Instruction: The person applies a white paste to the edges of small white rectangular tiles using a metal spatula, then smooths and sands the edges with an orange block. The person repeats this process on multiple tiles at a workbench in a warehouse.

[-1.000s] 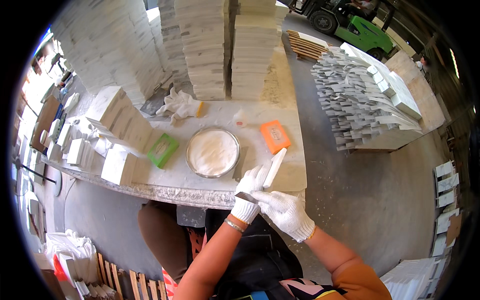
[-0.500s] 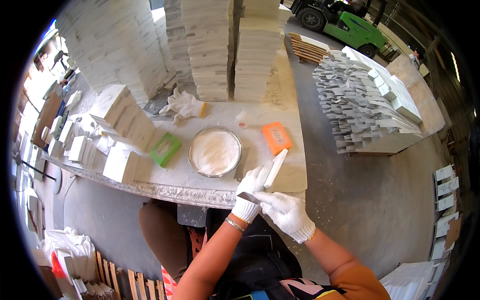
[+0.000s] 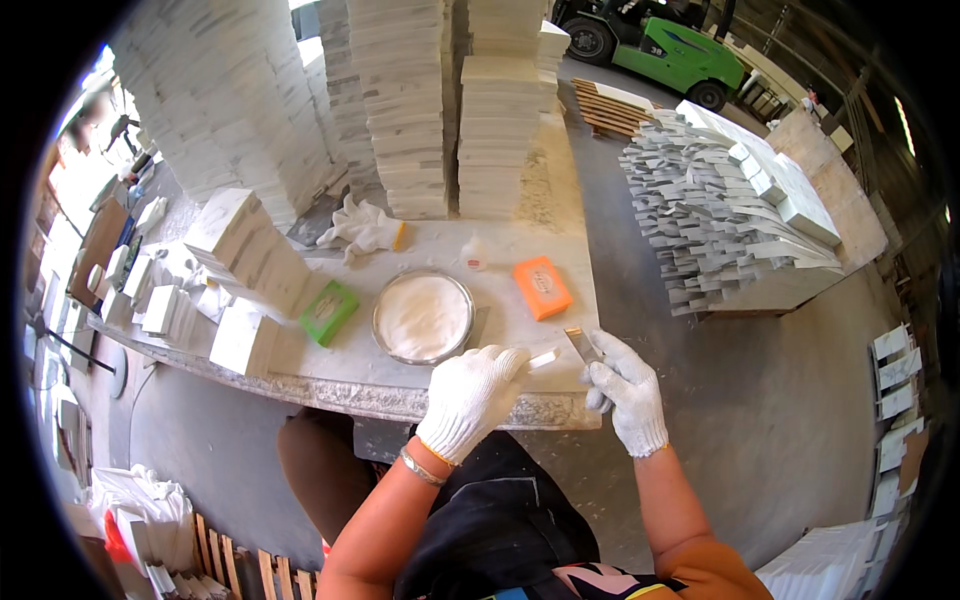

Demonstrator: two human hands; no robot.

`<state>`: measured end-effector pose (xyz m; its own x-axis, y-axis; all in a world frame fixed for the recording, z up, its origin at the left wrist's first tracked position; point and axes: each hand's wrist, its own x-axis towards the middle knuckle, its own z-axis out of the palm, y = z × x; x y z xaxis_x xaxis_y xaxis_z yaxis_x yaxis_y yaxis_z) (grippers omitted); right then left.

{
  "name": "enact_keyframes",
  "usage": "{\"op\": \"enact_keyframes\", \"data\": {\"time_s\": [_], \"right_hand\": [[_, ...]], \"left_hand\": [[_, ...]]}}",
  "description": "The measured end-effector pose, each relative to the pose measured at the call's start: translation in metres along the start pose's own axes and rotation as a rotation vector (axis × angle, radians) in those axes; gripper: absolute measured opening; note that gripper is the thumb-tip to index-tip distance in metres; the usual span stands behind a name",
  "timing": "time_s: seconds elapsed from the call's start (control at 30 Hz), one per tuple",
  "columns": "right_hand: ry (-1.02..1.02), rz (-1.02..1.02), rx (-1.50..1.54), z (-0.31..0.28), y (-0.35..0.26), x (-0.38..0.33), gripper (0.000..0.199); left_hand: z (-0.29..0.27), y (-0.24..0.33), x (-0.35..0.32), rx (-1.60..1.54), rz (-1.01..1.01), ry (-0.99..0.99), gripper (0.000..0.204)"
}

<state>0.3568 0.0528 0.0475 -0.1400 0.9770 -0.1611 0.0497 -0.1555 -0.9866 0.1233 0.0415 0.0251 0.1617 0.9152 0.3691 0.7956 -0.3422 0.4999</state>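
Observation:
My left hand (image 3: 475,395), in a white knit glove, is closed around a narrow white stone strip (image 3: 545,358); only its end shows past the fingers. My right hand (image 3: 628,390), gloved too, grips a putty knife (image 3: 578,343) with its flat metal blade tilted up and toward the strip. Both hands are over the front right part of the table, a small gap between them. Just beyond the left hand stands a round metal-rimmed bowl (image 3: 375,325) of white paste (image 3: 423,315). An orange box (image 3: 542,288) lies beyond the blade, and a green box (image 3: 328,313) is left of the bowl.
A small clear bottle (image 3: 474,256) and a loose glove (image 3: 360,228) lie behind the bowl. Tall stacks of white tiles (image 3: 405,120) rise at the back, with stone blocks (image 3: 245,338) at left. Right of the table stand stacked strips (image 3: 720,215) and a green forklift (image 3: 675,55).
My hands have moved apart, the left one leftward with the strip turned flatter. The putty knife has swung up in my right hand, away from the left wrist. The view has shifted slightly.

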Motion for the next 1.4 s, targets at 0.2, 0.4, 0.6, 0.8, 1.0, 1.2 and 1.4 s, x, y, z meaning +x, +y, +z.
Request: {"op": "enact_keyframes", "data": {"time_s": [0.2, 0.4, 0.6, 0.8, 1.0, 1.2, 1.4], "right_hand": [[-0.076, 0.017, 0.062, 0.000, 0.010, 0.011, 0.045], [-0.047, 0.014, 0.003, -0.018, 0.014, 0.017, 0.039], [-0.175, -0.174, -0.185, -0.035, -0.011, 0.043, 0.027], [-0.603, -0.602, -0.543, -0.019, -0.028, 0.095, 0.030], [-0.892, -0.609, -0.605, 0.015, -0.024, 0.123, 0.035], [-0.830, -0.481, -0.529, -0.008, -0.023, 0.113, 0.041], [-0.727, -0.454, -0.683, -0.048, -0.027, 0.098, 0.038]], "left_hand": [[-0.008, 0.003, 0.017, 0.093, 0.129, -0.062, 0.015], [0.008, -0.009, 0.019, -0.116, 0.124, -0.044, 0.023], [0.004, -0.012, 0.007, -0.553, -0.210, -0.012, 0.030], [0.022, -0.013, -0.012, -0.977, -0.509, -0.084, 0.037], [0.021, -0.014, -0.007, -0.795, -0.531, -0.165, 0.033], [0.028, -0.021, -0.011, -0.840, -0.469, -0.115, 0.022], [0.028, -0.016, -0.005, -0.808, -0.456, -0.105, 0.026]]}}
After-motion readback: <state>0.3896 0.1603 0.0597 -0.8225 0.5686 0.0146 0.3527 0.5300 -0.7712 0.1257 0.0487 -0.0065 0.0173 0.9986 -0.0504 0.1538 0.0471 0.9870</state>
